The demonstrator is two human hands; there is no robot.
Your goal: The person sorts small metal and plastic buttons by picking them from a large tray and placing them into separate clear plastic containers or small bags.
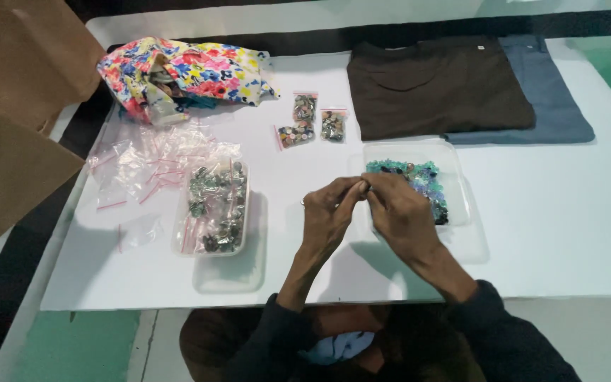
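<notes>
Your left hand (328, 212) and right hand (399, 209) meet over the counter (546, 233), fingers pinched together on a tiny bead (364, 187) beside the bead tray (461, 201). Loosen that pinch and it likely rolls away.

Left hand (327, 212) and right hand (401, 209), fingers pinched together.

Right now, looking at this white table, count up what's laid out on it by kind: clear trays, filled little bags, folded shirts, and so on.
Clear plastic trays: 2, one of grey pieces, one of blue-green pieces
Small filled zip bags: 3
Folded shirts: 2, brown and blue-grey
Floral cloth bag: 1
Pile of empty zip bags: 1
Total: 9
</notes>
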